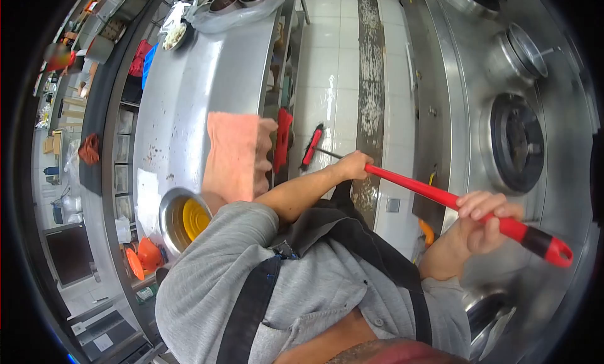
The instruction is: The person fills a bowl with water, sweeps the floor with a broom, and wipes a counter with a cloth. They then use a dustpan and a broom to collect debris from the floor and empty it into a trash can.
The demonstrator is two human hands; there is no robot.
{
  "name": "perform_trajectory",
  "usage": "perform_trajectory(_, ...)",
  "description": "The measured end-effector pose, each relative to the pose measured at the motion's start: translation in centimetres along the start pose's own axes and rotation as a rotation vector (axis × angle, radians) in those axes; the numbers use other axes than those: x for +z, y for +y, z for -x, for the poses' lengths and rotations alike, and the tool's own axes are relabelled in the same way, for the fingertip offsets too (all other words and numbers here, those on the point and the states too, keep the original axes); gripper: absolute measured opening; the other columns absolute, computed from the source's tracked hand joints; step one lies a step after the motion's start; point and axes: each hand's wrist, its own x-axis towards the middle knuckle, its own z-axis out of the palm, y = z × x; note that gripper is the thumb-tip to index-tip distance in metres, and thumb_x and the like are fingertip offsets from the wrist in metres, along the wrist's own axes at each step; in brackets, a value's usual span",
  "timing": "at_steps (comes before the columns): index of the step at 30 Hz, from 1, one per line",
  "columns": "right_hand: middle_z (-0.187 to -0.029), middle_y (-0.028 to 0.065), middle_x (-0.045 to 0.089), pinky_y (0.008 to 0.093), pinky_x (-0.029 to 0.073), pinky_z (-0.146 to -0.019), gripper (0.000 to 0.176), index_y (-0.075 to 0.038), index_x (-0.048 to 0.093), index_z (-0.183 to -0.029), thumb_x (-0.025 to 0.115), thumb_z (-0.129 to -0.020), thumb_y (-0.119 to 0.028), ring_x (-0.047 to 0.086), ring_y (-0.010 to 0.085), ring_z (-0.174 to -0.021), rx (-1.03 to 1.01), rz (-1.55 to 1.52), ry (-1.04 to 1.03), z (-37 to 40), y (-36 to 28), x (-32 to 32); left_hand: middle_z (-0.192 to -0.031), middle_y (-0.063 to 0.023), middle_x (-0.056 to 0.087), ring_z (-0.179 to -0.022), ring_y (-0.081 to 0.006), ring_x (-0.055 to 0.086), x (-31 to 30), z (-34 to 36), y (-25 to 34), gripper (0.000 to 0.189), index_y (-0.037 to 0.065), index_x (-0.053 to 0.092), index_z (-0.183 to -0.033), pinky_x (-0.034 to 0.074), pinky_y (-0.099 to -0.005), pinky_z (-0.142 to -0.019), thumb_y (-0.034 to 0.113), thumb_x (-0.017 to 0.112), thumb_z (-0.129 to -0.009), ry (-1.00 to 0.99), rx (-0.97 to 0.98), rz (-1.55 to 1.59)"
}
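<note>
Both of my hands are on a long red-handled floor brush [412, 187]. My left hand [353, 165] is closed around the shaft low down, at waist height. My right hand [487, 218] grips the upper handle, near its black band and red hanging loop. The red brush head [311, 148] with dark bristles rests at the white tiled floor [319, 68], left of a dark drain strip [370, 62]. Part of the shaft between my left hand and the head looks thin and dark.
A steel counter [182, 106] runs along my left, with an orange cloth [231, 153] at its edge and a steel pot [168, 220] nearby. Pots and a bowl of white food [174, 37] stand farther along. On the right are a stove burner [517, 141] and a steel pot [503, 56].
</note>
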Motion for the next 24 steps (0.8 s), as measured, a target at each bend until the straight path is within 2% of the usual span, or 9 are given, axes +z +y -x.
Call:
perform_trajectory(5,-0.065,0.0113,0.050,0.0410,0.050,-0.060,0.015,-0.003,0.044,-0.091,0.054,-0.081,-0.001,0.053,0.0233,-0.054,0.190,0.039,0.115,-10.0,7.7,1.5,-0.074,-0.0171,0.062,-0.076,-0.0369,0.060,-5.3,-3.8,-5.5,0.016,0.006,0.061,-0.071,0.048,-0.0447,-0.069,0.021,0.065,-0.069,0.118,-0.360,0.062)
perform_trajectory(7,-0.064,0.0094,0.048,0.0385,0.049,-0.060,0.013,-0.003,0.045,-0.089,0.053,-0.081,0.000,0.052,0.0209,-0.054,0.224,0.130,0.191,-13.5,10.4,3.9,-0.074,-0.0171,0.062,-0.077,-0.0369,0.060,-6.1,-4.1,-8.8,0.017,0.006,0.061,-0.072,0.048,-0.0446,-0.069,0.023,0.065,-0.070,0.177,-0.422,0.042)
perform_trajectory(9,-0.065,0.0077,0.046,0.0357,0.047,-0.058,0.009,-0.004,0.045,-0.088,0.052,-0.082,-0.001,0.049,0.0179,-0.053,0.331,0.040,0.170,-16.5,13.7,5.1,-0.075,-0.0171,0.063,-0.078,-0.0370,0.060,-8.0,-5.5,-11.5,0.019,0.006,0.061,-0.072,0.048,-0.0445,-0.070,0.025,0.065,-0.071,0.252,-0.467,0.007)
perform_trajectory(10,-0.059,0.0046,0.042,0.0321,0.043,-0.052,0.006,-0.005,0.044,-0.086,0.050,-0.085,-0.002,0.044,0.0145,-0.048,0.336,-0.022,0.171,-17.9,15.8,5.6,-0.075,-0.0171,0.063,-0.078,-0.0370,0.060,-9.0,-6.1,-12.4,0.020,0.006,0.061,-0.072,0.048,-0.0447,-0.070,0.026,0.066,-0.071,0.286,-0.525,0.046)
perform_trajectory(11,-0.059,0.0046,0.042,0.0321,0.043,-0.052,0.006,-0.005,0.044,-0.086,0.050,-0.085,-0.002,0.044,0.0145,-0.048,0.327,-0.019,0.154,-19.8,17.5,5.7,-0.076,-0.0171,0.063,-0.078,-0.0370,0.060,-9.7,-7.1,-13.3,0.022,0.007,0.062,-0.072,0.048,-0.0448,-0.071,0.028,0.066,-0.072,0.316,-0.586,0.087)
perform_trajectory(13,-0.053,0.0016,0.038,0.0294,0.039,-0.046,0.007,-0.005,0.043,-0.084,0.048,-0.088,-0.003,0.039,0.0120,-0.043,0.379,-0.102,0.101,-23.1,20.8,5.7,-0.076,-0.0170,0.063,-0.079,-0.0369,0.060,-11.7,-9.5,-14.4,0.021,0.007,0.062,-0.072,0.048,-0.0451,-0.071,0.028,0.065,-0.072,0.351,-0.587,0.083)
perform_trajectory(17,-0.050,0.0005,0.035,0.0270,0.034,-0.041,0.013,-0.007,0.040,-0.079,0.047,-0.089,-0.004,0.034,0.0100,-0.039,0.346,-0.112,-0.054,-30.1,25.6,6.8,-0.078,-0.0168,0.063,-0.079,-0.0367,0.060,-15.0,-16.8,-18.9,0.020,0.009,0.062,-0.072,0.048,-0.0452,-0.072,0.029,0.064,-0.073,0.381,-0.556,0.005)
perform_trajectory(19,-0.051,0.0005,0.035,0.0266,0.034,-0.041,0.015,-0.008,0.038,-0.078,0.049,-0.088,-0.005,0.033,0.0097,-0.039,0.341,-0.088,-0.034,-34.1,27.9,7.6,-0.076,-0.0164,0.063,-0.077,-0.0375,0.060,-17.8,-21.5,-20.7,0.019,0.008,0.061,-0.072,0.048,-0.0456,-0.071,0.027,0.064,-0.071,0.426,-0.531,0.090)
perform_trajectory(24,-0.052,0.0011,0.037,0.0271,0.036,-0.043,0.018,-0.008,0.038,-0.078,0.055,-0.084,-0.009,0.035,0.0098,-0.040,0.237,-0.033,-0.181,-42.9,34.0,7.7,-0.074,-0.0174,0.061,-0.076,-0.0376,0.058,-26.1,-34.4,-24.0,0.018,0.006,0.058,-0.071,0.046,-0.0456,-0.067,0.023,0.064,-0.068,0.519,-0.368,0.125)
